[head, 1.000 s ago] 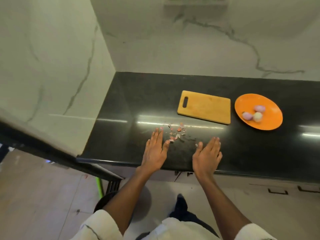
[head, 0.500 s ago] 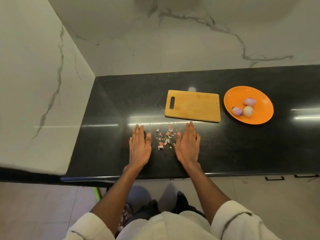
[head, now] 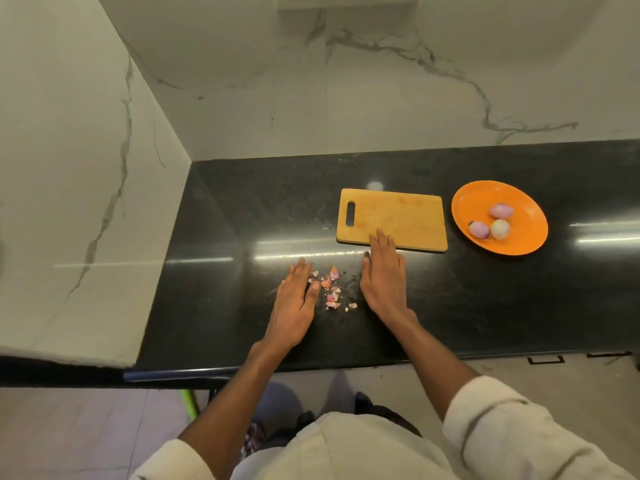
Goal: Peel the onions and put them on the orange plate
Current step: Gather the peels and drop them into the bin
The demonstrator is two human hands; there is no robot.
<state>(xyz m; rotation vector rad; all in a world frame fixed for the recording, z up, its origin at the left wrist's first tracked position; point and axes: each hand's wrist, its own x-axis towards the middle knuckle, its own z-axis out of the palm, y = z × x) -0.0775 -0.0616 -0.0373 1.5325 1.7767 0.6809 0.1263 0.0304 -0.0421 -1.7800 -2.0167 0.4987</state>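
Onions (head: 495, 223): three, peeled, on your orange plate (head: 519, 202) | left hand (head: 294, 299), right hand (head: 384, 278): flat, fingers straight, flanking peel scraps (head: 330, 289) | handling: onions likely slick, firm; cup around the middle.

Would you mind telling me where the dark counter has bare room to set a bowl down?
Bare black counter lies left of the wooden cutting board, toward the marble corner, and again in front of the orange plate. It is crowded between the left hand and right hand, around the onion peel scraps.
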